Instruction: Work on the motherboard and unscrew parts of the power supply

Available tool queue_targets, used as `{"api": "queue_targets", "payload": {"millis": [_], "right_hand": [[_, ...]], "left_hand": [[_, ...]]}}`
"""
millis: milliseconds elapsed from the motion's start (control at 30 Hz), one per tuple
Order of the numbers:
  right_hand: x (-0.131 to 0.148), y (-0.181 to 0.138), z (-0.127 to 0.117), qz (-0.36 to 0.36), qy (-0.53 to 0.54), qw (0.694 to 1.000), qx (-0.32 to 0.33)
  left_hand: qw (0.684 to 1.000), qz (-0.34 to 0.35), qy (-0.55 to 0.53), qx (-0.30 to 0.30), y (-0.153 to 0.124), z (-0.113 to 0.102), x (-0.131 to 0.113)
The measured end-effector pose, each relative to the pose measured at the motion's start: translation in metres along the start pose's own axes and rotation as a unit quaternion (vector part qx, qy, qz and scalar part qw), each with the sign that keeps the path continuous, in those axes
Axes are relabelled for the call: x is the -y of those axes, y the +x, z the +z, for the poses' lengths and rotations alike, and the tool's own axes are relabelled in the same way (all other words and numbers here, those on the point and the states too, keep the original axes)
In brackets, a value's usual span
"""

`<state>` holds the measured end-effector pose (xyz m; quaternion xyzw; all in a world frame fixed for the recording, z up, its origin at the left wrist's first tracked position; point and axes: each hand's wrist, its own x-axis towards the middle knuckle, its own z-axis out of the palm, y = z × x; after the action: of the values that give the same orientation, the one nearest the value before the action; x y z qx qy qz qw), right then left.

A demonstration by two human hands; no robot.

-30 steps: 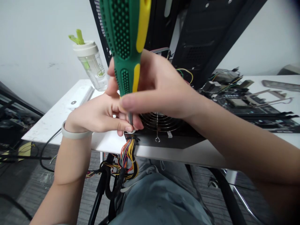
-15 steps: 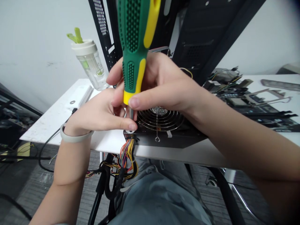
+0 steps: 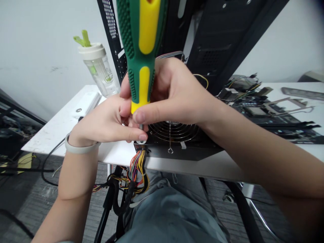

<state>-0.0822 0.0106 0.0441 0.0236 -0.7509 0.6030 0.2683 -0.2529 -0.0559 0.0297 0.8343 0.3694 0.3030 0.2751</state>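
A green and yellow screwdriver stands upright, its tip down at the near left corner of a black power supply with a round wire fan grille. My right hand is closed round the lower handle. Pinched round the metal shaft at the tip is my left hand, which rests on that corner of the box and wears a pale wristband. A bundle of coloured wires hangs from the box over the edge of the white table.
A clear water bottle with a green spout stands at the back left. A black open computer case rises behind the power supply. Circuit boards and metal brackets lie on the right. Cables and a black stand are on the floor.
The screwdriver handle has turned in my right hand, so a yellow stripe now faces me, and it has dropped slightly. My left hand stays pinched at the tip.
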Motion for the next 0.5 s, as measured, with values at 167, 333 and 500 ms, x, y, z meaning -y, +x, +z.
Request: {"api": "queue_targets", "payload": {"millis": [167,333,500], "right_hand": [[-0.0006,0.0002,0.0036,-0.016,-0.027,0.999,-0.018],[-0.0025,0.0014,0.0039,-0.058,-0.049,0.997,-0.013],[-0.0077,0.0008,0.0039,-0.088,-0.086,0.992,-0.023]], "left_hand": [[1.000,-0.003,0.022,0.016,0.0000,-0.0018,0.0009],[0.996,0.046,0.069,0.027,0.0001,-0.0040,0.0029],[0.998,0.039,0.016,0.041,0.0025,-0.0045,0.0008]]}}
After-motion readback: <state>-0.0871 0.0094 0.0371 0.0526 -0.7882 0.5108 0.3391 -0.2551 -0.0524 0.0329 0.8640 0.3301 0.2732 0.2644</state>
